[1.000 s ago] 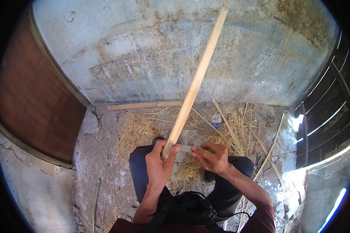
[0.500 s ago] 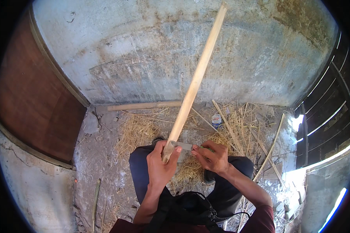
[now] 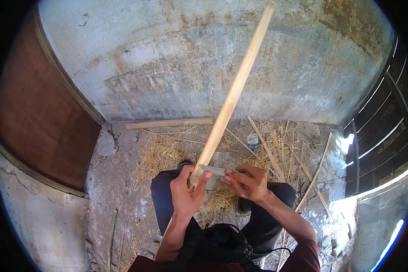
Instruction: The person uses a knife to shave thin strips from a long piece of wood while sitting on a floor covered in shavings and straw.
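Observation:
A long, pale bamboo pole (image 3: pixel 233 93) slants from between my knees up and away to the right, its far end high in front of the wall. My left hand (image 3: pixel 186 192) is closed around the near end, with the thumb along its right side. In my right hand (image 3: pixel 249 182), thumb and fingers pinch one end of a flat grey metal blade (image 3: pixel 214 170). The blade's other end lies against the pole, close to my left thumb. A thin pale edge shows beside my left forearm; what it belongs to is unclear.
Straw-like shavings (image 3: pixel 161 152) litter the ground around my feet. Another pole (image 3: pixel 167 123) lies along the base of the wall (image 3: pixel 167 68). Thin sticks (image 3: pixel 315 174) lie at the right, near a dark slatted wall (image 3: pixel 381 131). A brown panel (image 3: pixel 43 104) stands at the left.
The pole's far end has swung slightly to the right, and its near end has turned in my left hand. The blade and my right hand have shifted only slightly.

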`<move>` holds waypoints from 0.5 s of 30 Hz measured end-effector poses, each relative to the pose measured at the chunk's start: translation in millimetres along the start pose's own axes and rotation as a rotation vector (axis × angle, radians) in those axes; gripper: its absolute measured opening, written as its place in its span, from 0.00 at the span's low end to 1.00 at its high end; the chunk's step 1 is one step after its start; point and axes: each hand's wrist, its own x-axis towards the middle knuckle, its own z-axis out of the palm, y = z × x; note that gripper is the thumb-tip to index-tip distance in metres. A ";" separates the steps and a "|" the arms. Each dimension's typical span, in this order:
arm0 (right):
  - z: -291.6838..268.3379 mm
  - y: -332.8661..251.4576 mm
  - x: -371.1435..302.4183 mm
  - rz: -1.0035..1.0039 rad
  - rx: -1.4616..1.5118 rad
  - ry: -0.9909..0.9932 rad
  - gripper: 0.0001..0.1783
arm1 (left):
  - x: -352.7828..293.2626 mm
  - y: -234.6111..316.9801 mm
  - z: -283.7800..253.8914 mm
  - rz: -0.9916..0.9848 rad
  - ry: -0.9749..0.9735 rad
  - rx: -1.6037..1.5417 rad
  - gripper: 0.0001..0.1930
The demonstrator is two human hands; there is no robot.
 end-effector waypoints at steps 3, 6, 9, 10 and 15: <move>-1.0 -2.2 1.0 0.016 -0.020 -0.005 0.15 | 0.4 -1.6 -0.9 -0.006 0.001 0.030 0.14; -0.2 0.0 -1.0 0.007 -0.040 -0.003 0.16 | 2.1 7.1 1.5 -0.013 0.027 0.010 0.12; 0.3 -1.7 1.0 0.008 -0.039 0.003 0.16 | 1.6 1.3 2.1 0.002 0.044 0.004 0.13; 0.4 -1.4 0.8 0.008 -0.040 0.002 0.16 | 1.7 2.0 2.3 0.002 0.044 0.004 0.13; 1.8 -0.5 -1.0 0.000 -0.060 0.018 0.17 | 2.5 4.9 1.5 -0.017 0.051 0.032 0.14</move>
